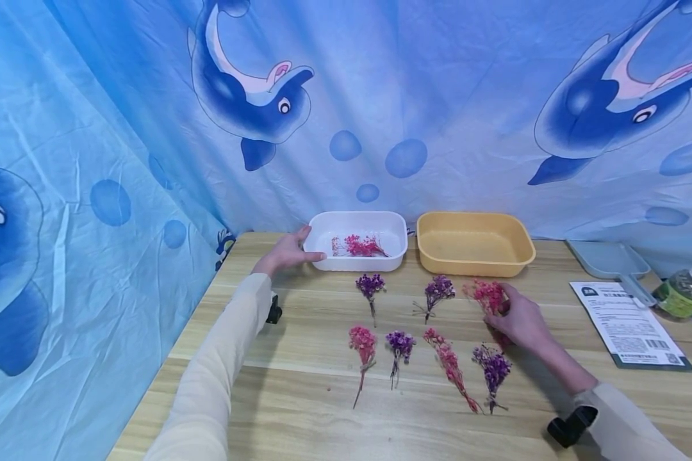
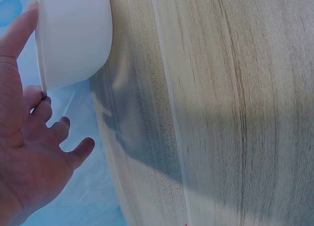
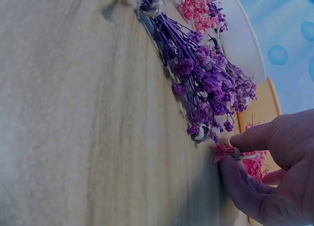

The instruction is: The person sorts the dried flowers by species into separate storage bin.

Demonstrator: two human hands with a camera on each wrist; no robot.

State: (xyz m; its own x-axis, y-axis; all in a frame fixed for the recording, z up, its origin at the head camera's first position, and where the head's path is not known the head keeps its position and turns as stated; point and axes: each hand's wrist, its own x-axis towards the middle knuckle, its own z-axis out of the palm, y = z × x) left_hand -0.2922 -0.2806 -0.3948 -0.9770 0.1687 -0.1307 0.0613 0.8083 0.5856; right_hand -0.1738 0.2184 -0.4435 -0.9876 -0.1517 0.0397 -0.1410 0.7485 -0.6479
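My left hand [image 1: 287, 251] holds the left end of a white plastic basin [image 1: 357, 264], thumb and index finger at its rim; the other fingers stand apart from it in the left wrist view. Inside the basin lies a bunch of pink dried flowers [image 1: 362, 246]. On the right, my right hand [image 1: 525, 320] pinches the tied stems of another pink dried flower bunch [image 1: 487, 294] between thumb and fingers, just in front of a yellow basin [image 1: 473, 269]. Close by in the right wrist view lies a purple dried flower bunch [image 3: 206, 81].
Several pink and purple bunches, such as a pink one [image 1: 362, 342] and a purple one [image 1: 493, 368], lie in two rows on the wooden table [image 1: 288, 403]. At right are a grey-blue dustpan [image 1: 605, 257], a printed packet [image 1: 628, 326] and a white-lidded jar [image 1: 683, 294].
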